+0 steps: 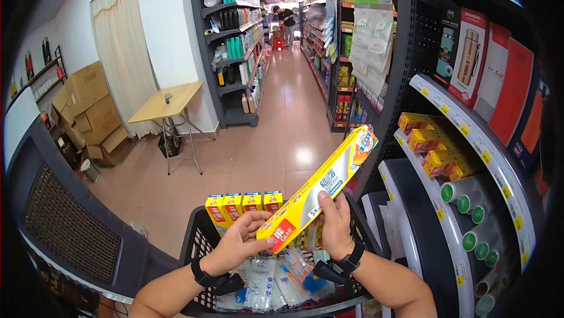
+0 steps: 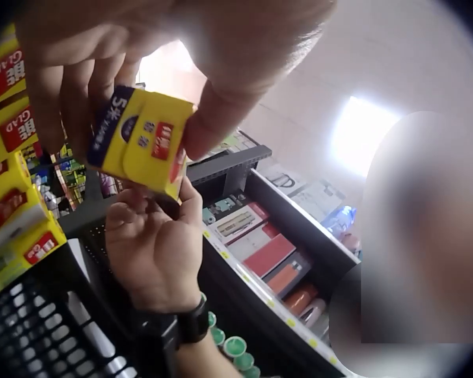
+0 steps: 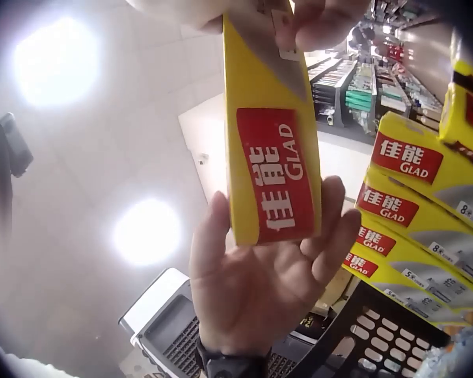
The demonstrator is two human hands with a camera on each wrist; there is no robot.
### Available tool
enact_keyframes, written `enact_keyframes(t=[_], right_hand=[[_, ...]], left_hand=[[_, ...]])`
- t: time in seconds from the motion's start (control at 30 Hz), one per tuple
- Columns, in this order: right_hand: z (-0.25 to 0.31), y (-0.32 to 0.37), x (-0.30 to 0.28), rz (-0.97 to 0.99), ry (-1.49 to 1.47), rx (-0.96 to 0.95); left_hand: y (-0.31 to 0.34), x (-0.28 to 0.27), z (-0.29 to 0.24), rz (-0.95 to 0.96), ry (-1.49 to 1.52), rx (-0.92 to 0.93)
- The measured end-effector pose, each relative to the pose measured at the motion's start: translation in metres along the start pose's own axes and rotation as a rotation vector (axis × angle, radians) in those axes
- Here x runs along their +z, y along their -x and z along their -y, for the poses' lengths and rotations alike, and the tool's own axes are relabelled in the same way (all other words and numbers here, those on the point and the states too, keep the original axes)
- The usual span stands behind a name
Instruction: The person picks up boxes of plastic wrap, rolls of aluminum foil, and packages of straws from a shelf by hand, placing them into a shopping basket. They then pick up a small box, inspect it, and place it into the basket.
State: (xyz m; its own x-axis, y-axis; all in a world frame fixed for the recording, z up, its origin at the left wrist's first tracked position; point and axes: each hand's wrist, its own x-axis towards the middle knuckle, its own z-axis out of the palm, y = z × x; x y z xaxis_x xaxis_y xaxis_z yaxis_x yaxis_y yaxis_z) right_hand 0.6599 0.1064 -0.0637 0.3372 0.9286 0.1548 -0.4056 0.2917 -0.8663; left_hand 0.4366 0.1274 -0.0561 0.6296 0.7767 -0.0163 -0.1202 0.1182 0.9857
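Observation:
A long yellow aluminium foil box (image 1: 320, 192) with a red GLAD label is held slantwise above a black basket (image 1: 197, 233). My left hand (image 1: 238, 240) holds its lower end between thumb and fingers. The right hand (image 1: 336, 224) grips it near the middle, thumb on the front face. In the left wrist view the box's yellow end flap (image 2: 146, 138) faces the camera. Several similar yellow boxes (image 1: 234, 203) stand upright along the basket's far side. Flat clear plastic packets (image 1: 258, 283) lie in the basket below my hands.
On the right, curved shelves (image 1: 446, 103) hold boxed flasks (image 1: 468, 54), yellow boxes (image 1: 440, 162) and rolls with green ends (image 1: 464, 203). A folding table (image 1: 167, 102) and cardboard boxes (image 1: 88, 106) stand at left. An aisle floor (image 1: 285, 95) runs ahead; a person (image 1: 286, 21) stands far down it.

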Motion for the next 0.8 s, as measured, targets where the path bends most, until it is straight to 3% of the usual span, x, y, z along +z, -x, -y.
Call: enact_keyframes(t=[0.23,0.8], right_hand=[[-0.012,0.0,0.003,0.199,0.116,0.104],[-0.027,0.003,-0.005,0.241,0.184,0.054]], left_hand=[[-0.005,-0.007,0.018,0.014,0.038,-0.031],[-0.007,-0.012,0.02,0.071,-0.031,-0.099]])
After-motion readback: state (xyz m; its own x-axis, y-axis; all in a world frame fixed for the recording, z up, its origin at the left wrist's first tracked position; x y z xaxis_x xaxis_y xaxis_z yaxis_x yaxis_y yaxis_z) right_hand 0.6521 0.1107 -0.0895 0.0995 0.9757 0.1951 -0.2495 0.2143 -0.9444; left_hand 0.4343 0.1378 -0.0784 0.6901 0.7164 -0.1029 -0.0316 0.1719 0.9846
